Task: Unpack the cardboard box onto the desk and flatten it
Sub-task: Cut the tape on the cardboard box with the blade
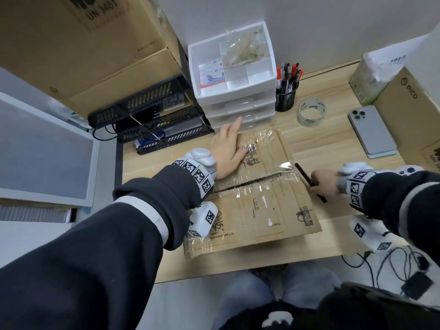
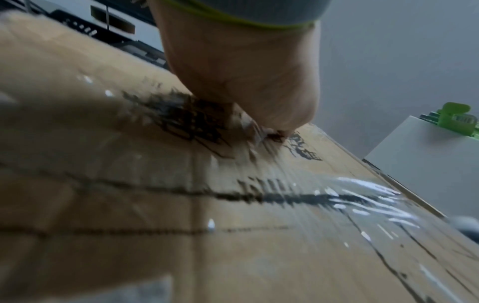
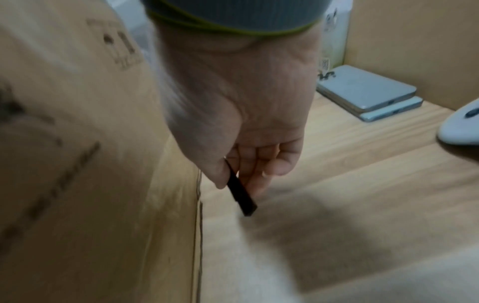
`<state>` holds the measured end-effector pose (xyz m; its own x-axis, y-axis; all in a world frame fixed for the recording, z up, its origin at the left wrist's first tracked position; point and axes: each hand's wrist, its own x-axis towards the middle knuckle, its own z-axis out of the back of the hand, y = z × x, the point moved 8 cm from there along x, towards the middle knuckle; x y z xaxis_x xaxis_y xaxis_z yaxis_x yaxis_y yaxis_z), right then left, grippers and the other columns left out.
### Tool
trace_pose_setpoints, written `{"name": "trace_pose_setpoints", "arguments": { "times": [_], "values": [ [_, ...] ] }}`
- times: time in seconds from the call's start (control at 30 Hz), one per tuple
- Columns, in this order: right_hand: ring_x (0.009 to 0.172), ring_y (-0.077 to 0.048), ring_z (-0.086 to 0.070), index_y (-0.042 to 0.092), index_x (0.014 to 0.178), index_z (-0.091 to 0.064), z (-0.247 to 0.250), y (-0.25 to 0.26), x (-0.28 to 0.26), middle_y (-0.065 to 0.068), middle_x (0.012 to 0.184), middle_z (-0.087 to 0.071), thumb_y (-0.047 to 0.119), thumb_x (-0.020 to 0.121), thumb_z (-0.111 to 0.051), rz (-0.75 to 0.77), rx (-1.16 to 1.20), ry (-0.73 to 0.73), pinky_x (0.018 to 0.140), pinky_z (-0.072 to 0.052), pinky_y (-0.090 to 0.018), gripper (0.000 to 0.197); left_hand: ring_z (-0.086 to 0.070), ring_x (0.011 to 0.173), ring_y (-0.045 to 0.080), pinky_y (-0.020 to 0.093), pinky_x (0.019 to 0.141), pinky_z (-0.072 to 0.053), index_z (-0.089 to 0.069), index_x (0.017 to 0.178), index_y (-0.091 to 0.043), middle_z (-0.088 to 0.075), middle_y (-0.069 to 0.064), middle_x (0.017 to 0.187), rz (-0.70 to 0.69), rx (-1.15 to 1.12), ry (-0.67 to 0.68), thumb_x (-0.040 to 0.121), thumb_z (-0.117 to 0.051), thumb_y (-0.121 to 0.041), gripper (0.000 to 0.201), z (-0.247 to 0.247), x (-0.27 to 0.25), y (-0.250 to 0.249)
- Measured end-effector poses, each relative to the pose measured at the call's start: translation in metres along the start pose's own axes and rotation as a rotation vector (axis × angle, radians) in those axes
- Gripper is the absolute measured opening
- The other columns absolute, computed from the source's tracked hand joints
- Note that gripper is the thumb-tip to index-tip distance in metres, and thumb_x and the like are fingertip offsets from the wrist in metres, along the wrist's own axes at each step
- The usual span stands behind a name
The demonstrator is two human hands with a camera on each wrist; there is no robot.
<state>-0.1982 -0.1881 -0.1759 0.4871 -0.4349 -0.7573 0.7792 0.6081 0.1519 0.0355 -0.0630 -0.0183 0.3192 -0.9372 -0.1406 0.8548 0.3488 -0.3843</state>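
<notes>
Your cardboard box (image 1: 257,186) sits on the table (image 1: 321,144), taped shut; nothing appears unpacked or flattened yet. Your left hand (image 1: 227,148) presses flat on its lid. Your right hand (image 1: 325,183) grips a thin black cutter (image 1: 303,173) at the box's right edge.

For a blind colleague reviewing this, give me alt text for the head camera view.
A left hand presses flat on a taped cardboard box on a wooden desk, while the right hand holds a thin black tool at its right edge.
</notes>
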Motion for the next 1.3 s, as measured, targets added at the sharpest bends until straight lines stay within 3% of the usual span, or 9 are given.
{"name": "trace_pose_setpoints", "arguments": {
  "times": [0.17,0.33,0.47,0.57,0.73,0.87,1.0,1.13,1.3],
  "values": [
    [0.079,-0.027,-0.062,0.010,0.093,-0.050,0.088,0.012,-0.041,-0.006,0.084,-0.063,0.018,0.098,-0.057,0.125,0.278,-0.315,0.062,-0.042,-0.030,0.012,-0.054,0.115,0.034,0.042,0.093,-0.049,-0.016,0.162,-0.014,-0.033,0.018,0.147,0.056,0.029,-0.069,0.096,-0.052,-0.006,0.075,0.037,-0.006,0.017],
    [0.068,-0.009,-0.064,0.020,0.095,-0.051,0.180,0.060,-0.091,0.004,0.077,-0.069,0.020,0.098,-0.057,0.400,0.556,-0.603,0.063,-0.047,-0.028,0.007,-0.054,0.107,0.034,0.047,0.088,-0.053,-0.021,0.155,-0.018,-0.039,0.015,0.132,0.216,0.167,-0.126,0.079,-0.069,0.000,0.093,0.093,-0.013,0.044],
    [0.074,-0.020,-0.069,0.024,0.094,-0.056,0.190,0.116,-0.102,-0.001,0.080,-0.073,0.027,0.097,-0.059,0.545,0.447,-0.466,0.071,-0.056,-0.035,0.005,-0.052,0.112,0.033,0.036,0.088,-0.046,-0.021,0.158,-0.012,-0.033,0.017,0.145,0.270,0.149,-0.088,0.081,-0.056,0.010,0.087,0.125,-0.028,0.054],
    [0.064,-0.007,-0.057,0.019,0.086,-0.057,0.169,0.158,-0.111,0.008,0.072,-0.064,0.029,0.097,-0.058,0.604,0.204,-0.366,0.063,-0.043,-0.026,0.015,-0.053,0.107,0.033,0.042,0.086,-0.049,-0.023,0.157,-0.011,-0.034,0.015,0.145,0.288,0.186,-0.090,0.082,-0.053,0.010,0.083,0.136,-0.042,0.063],
    [0.062,-0.011,-0.049,0.020,0.076,-0.054,0.125,0.198,-0.109,0.003,0.070,-0.059,0.036,0.098,-0.056,0.671,0.006,-0.271,0.061,-0.039,-0.028,0.027,-0.056,0.115,0.032,0.043,0.087,-0.050,-0.026,0.156,-0.014,-0.036,0.012,0.148,0.309,0.233,0.043,0.087,-0.054,0.003,0.076,0.126,-0.065,0.079],
    [0.060,-0.008,-0.049,0.027,0.069,-0.047,0.098,0.212,-0.107,0.010,0.063,-0.055,0.041,0.098,-0.054,0.692,-0.082,-0.211,0.059,-0.039,-0.025,0.033,-0.040,0.138,0.025,0.045,0.111,-0.041,-0.022,0.159,-0.019,-0.034,0.005,0.153,0.173,0.138,0.232,0.067,-0.084,-0.037,0.112,0.090,-0.089,0.087],
    [0.054,-0.008,-0.054,0.028,0.068,-0.050,0.089,0.214,-0.101,0.006,0.058,-0.062,0.041,0.097,-0.054,0.693,-0.035,-0.154,0.062,-0.048,-0.026,0.032,-0.031,0.141,0.019,0.038,0.119,-0.029,-0.021,0.158,-0.021,-0.026,-0.003,0.158,0.096,0.179,0.339,0.044,-0.087,-0.075,0.143,0.067,-0.106,0.087],
    [0.055,-0.006,-0.058,0.024,0.078,-0.056,0.089,0.219,-0.103,0.005,0.063,-0.067,0.041,0.097,-0.053,0.702,-0.011,-0.147,0.062,-0.050,-0.025,0.026,-0.023,0.149,0.022,0.022,0.113,-0.013,-0.021,0.160,-0.015,-0.017,0.000,0.164,0.117,0.071,0.354,0.046,-0.097,-0.060,0.144,0.048,-0.114,0.096],
    [0.065,-0.004,-0.053,0.022,0.088,-0.064,0.076,0.241,-0.107,0.010,0.072,-0.060,0.035,0.096,-0.058,0.745,-0.008,-0.111,0.067,-0.045,-0.026,0.016,-0.025,0.144,0.024,0.025,0.112,-0.018,-0.026,0.158,-0.015,-0.025,0.005,0.159,0.084,0.110,0.340,0.045,-0.100,-0.052,0.139,0.050,-0.115,0.087]
  ]
}}
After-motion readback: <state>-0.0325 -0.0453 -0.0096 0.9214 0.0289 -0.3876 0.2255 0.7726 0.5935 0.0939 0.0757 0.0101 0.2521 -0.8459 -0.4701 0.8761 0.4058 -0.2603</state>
